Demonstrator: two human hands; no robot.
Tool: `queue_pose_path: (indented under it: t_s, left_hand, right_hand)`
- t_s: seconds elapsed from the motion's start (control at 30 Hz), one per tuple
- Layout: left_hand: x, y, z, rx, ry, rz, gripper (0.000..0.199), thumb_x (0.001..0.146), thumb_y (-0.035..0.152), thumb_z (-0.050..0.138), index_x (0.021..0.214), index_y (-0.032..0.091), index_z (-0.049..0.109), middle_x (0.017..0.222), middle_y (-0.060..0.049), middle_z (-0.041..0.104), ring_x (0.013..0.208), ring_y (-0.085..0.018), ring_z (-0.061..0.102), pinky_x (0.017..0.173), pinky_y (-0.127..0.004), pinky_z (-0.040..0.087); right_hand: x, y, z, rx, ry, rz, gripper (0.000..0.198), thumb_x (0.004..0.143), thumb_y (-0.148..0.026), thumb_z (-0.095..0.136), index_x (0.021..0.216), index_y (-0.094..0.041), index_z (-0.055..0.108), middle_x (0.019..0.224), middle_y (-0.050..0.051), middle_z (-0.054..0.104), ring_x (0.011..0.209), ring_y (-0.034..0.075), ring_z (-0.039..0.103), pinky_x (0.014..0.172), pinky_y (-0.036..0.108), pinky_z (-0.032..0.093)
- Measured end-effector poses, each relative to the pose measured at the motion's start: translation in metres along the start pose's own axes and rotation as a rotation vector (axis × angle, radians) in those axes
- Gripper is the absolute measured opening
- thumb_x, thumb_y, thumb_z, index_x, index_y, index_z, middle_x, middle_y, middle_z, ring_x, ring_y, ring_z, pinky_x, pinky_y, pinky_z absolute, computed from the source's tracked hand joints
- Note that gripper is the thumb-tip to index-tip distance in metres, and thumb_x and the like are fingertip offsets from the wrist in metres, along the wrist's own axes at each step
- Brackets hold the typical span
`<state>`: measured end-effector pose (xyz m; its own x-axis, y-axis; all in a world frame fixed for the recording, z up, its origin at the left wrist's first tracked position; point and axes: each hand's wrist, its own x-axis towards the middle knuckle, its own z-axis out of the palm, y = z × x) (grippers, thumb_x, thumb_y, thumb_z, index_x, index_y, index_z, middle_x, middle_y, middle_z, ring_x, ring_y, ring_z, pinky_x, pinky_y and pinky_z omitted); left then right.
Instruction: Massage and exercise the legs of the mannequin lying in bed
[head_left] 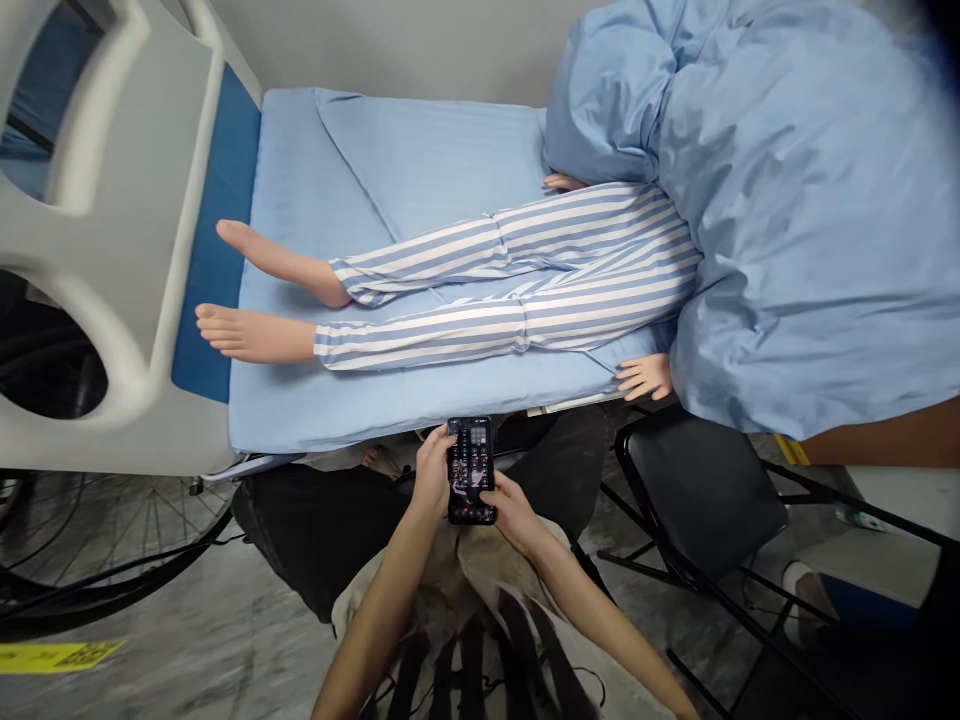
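Note:
A black smartphone [471, 472] with a lit screen of small icons is held upright over my lap, at the near side of the bed. My left hand [433, 468] grips its left edge, thumb on the upper part. Around the lower right edge is my right hand [514, 512], its thumb over the screen. Beyond the phone, a mannequin in blue-and-white striped trousers [480, 320] lies on a light blue bed sheet [300, 410], bare feet to the left. A blue quilt [817, 220] covers its upper body; one mannequin hand [646, 377] sticks out at the near edge.
At the left stands the bed's grey end board [150, 130] with cut-out openings. Below it is a spoked wheel [150, 530]. A black folding chair [705, 490] stands to the right, near a person's shoe [806, 600]. A yellow label [60, 657] shows at the lower left.

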<state>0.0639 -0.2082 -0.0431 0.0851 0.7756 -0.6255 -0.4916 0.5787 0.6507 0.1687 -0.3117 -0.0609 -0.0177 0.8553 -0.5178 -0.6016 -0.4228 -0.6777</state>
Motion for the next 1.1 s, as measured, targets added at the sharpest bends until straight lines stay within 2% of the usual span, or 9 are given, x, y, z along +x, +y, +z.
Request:
queue_pose_path:
  t_s: [0.13, 0.23, 0.33, 0.5, 0.8, 1.0, 1.1]
  left_hand:
    - [-0.004, 0.000, 0.003, -0.003, 0.009, 0.001, 0.031, 0.060, 0.023, 0.076, 0.089, 0.016, 0.066, 0.082, 0.001, 0.067, 0.072, -0.011, 0.060, 0.068, -0.022, 0.045]
    - [-0.006, -0.001, 0.007, 0.019, -0.008, 0.025, 0.034, 0.061, 0.024, 0.077, 0.092, 0.017, 0.064, 0.081, 0.001, 0.067, 0.070, -0.012, 0.061, 0.068, -0.024, 0.047]
    - [-0.008, -0.001, 0.010, 0.052, -0.034, 0.024, 0.035, 0.062, 0.026, 0.077, 0.093, 0.018, 0.063, 0.083, 0.001, 0.068, 0.071, -0.013, 0.063, 0.069, -0.025, 0.048]
    - [-0.011, 0.002, 0.011, 0.068, -0.038, 0.023, 0.035, 0.061, 0.026, 0.079, 0.090, 0.017, 0.062, 0.077, 0.002, 0.068, 0.063, -0.012, 0.062, 0.062, -0.024, 0.047]
    - [-0.013, 0.001, 0.011, 0.087, -0.022, 0.032, 0.047, 0.057, 0.032, 0.085, 0.091, 0.017, 0.056, 0.071, 0.002, 0.068, 0.060, -0.012, 0.062, 0.060, -0.025, 0.046]
    - [-0.011, 0.000, 0.009, 0.162, 0.024, 0.074, 0.046, 0.059, 0.035, 0.085, 0.088, 0.017, 0.054, 0.072, 0.002, 0.067, 0.060, -0.012, 0.062, 0.061, -0.025, 0.047]
    - [-0.011, 0.001, 0.008, 0.143, -0.008, 0.058, 0.041, 0.063, 0.036, 0.081, 0.087, 0.019, 0.053, 0.071, 0.003, 0.063, 0.060, -0.012, 0.059, 0.059, -0.024, 0.046]
  right_hand:
    - [0.003, 0.004, -0.003, -0.216, 0.031, -0.084, 0.032, 0.078, -0.028, 0.072, 0.108, -0.018, 0.066, 0.103, 0.003, 0.070, 0.094, 0.018, 0.062, 0.088, 0.029, 0.048]
    - [0.006, 0.007, -0.004, -0.333, 0.101, -0.120, 0.042, 0.071, -0.030, 0.080, 0.108, -0.017, 0.064, 0.098, 0.003, 0.069, 0.085, 0.016, 0.061, 0.078, 0.027, 0.049]
    - [0.006, 0.008, -0.006, -0.318, 0.113, -0.105, 0.046, 0.068, -0.031, 0.083, 0.108, -0.017, 0.063, 0.096, 0.002, 0.068, 0.082, 0.015, 0.060, 0.074, 0.026, 0.049]
    - [0.001, 0.003, -0.010, -0.328, 0.078, -0.131, 0.039, 0.074, -0.029, 0.078, 0.109, -0.018, 0.064, 0.104, 0.003, 0.068, 0.093, 0.017, 0.060, 0.086, 0.029, 0.048]
    - [0.000, 0.004, -0.008, -0.339, 0.087, -0.105, 0.041, 0.076, -0.032, 0.075, 0.113, -0.017, 0.065, 0.105, 0.005, 0.068, 0.095, 0.020, 0.060, 0.089, 0.031, 0.048]
    - [-0.001, 0.006, -0.008, -0.307, 0.060, -0.087, 0.033, 0.077, -0.031, 0.074, 0.106, -0.018, 0.067, 0.101, 0.003, 0.069, 0.093, 0.019, 0.060, 0.086, 0.029, 0.046]
    - [-0.002, 0.004, -0.006, -0.279, 0.048, -0.100, 0.031, 0.080, -0.030, 0.071, 0.108, -0.018, 0.068, 0.101, 0.003, 0.068, 0.095, 0.019, 0.059, 0.088, 0.029, 0.046]
